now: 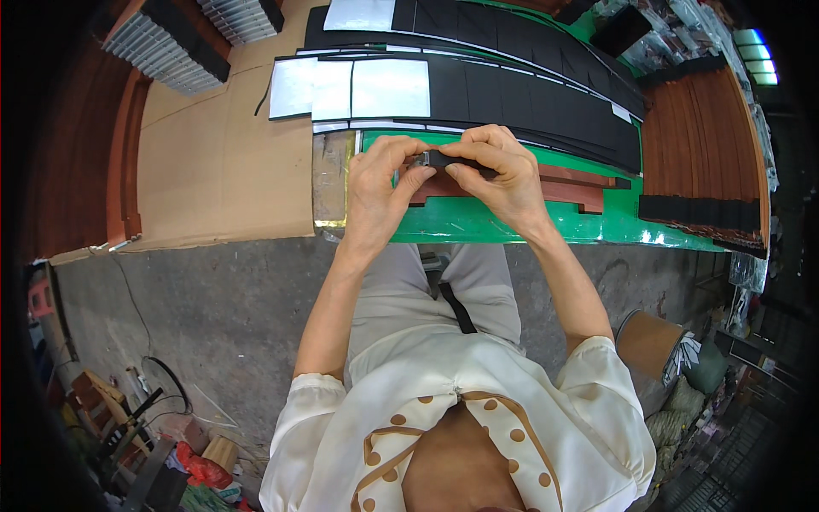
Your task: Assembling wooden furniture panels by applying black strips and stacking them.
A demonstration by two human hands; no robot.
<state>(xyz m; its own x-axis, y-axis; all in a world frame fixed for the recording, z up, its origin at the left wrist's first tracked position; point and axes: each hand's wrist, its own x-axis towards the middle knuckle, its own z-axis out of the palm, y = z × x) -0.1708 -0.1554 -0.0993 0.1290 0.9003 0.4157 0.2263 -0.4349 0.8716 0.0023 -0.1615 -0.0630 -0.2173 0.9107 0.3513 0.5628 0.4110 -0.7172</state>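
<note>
While reddish-brown strips (pixel 567 194) lie by the bench's (pixel 486 229) near edge, left hand (pixel 380 183) and right hand (pixel 509 177) pinch a black piece (pixel 441 160).

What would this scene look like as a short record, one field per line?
Left grip: bare hand, fingertips on one end of a small dark piece
Right grip: bare hand, pinching the same piece
Beneath the hands: red-brown pieces on a green surface
Beyond the hands: black panels, partly white toward the left
Left side: tan cardboard
Right side: stacked red-brown boards
</note>
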